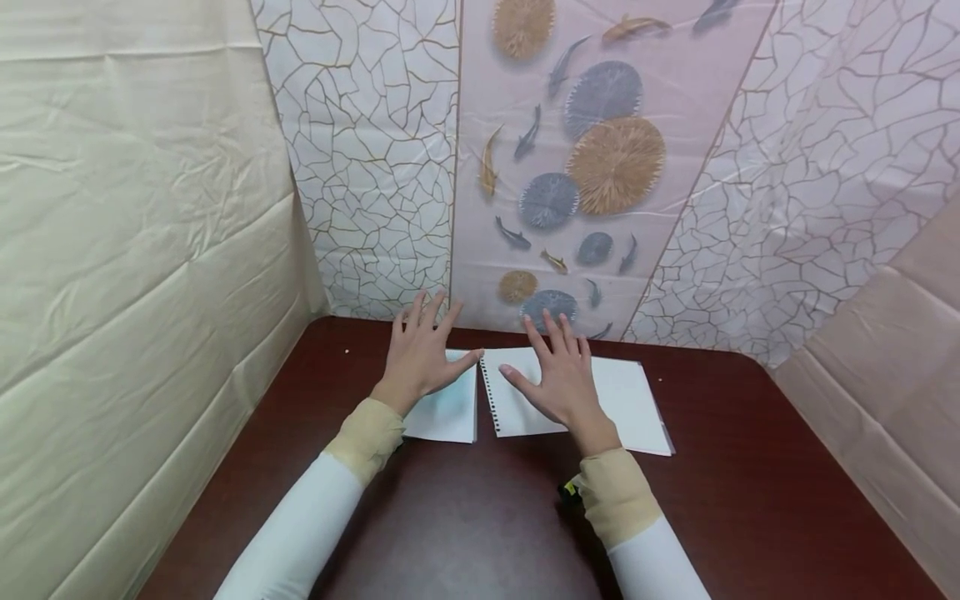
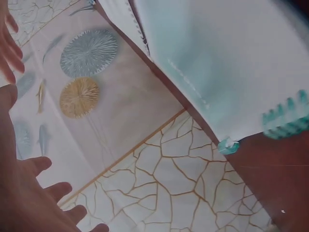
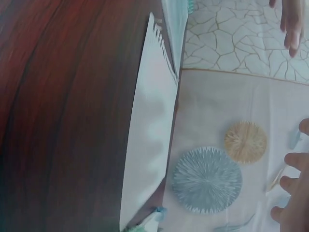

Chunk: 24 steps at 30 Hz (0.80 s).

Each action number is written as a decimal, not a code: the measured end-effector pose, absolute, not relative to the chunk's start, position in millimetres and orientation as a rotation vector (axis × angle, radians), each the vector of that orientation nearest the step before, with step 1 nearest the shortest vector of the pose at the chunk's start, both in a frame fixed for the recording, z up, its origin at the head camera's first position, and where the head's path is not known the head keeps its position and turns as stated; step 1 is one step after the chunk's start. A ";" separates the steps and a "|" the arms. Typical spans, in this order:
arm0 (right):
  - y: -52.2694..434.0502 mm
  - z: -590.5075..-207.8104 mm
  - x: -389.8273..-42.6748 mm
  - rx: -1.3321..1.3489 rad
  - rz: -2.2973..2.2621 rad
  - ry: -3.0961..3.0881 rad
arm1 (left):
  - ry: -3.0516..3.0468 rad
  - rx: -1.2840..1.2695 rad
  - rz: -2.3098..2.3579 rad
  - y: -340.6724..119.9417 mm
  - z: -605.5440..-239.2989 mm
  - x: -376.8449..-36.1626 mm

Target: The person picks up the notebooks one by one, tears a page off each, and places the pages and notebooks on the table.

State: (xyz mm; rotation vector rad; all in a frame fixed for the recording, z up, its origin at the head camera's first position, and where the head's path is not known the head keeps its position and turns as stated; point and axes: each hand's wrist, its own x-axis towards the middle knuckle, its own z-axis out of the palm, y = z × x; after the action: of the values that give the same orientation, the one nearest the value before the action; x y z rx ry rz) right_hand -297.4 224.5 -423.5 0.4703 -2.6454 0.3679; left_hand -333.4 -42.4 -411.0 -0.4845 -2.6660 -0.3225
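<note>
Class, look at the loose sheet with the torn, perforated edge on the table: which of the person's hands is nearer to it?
Right. The right hand rests on the perforated sheet; the left hand is beside it, over the bluish sheet.

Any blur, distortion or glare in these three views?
Head view: sharp, wide-angle bending at the edges, soft glare on the dark red wooden table. Left wrist view: the white loose paper sheet is blurred. Right wrist view: the white torn-edged notebook page is soft.

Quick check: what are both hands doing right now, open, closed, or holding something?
Left hand: open, fingers spread over the left sheet, holding nothing.
Right hand: open, fingers spread over the torn notebook page, holding nothing.
</note>
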 end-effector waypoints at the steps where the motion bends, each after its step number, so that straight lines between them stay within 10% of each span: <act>1: 226.0 -423.0 -297.0 0.468 0.357 -2.652 | -2.668 -0.481 -0.323 -43.6 -412.6 -332.5; 24: 238.1 -420.1 -295.1 0.420 0.309 -2.712 | -2.801 -0.391 -0.404 -60.6 -434.4 -338.4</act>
State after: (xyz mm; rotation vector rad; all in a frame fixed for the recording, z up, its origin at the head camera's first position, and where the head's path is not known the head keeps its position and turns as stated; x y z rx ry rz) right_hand -295.1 238.1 -420.1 0.4204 -2.7119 0.3091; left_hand -338.4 -60.6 -434.4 -0.3912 -2.8014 -0.4037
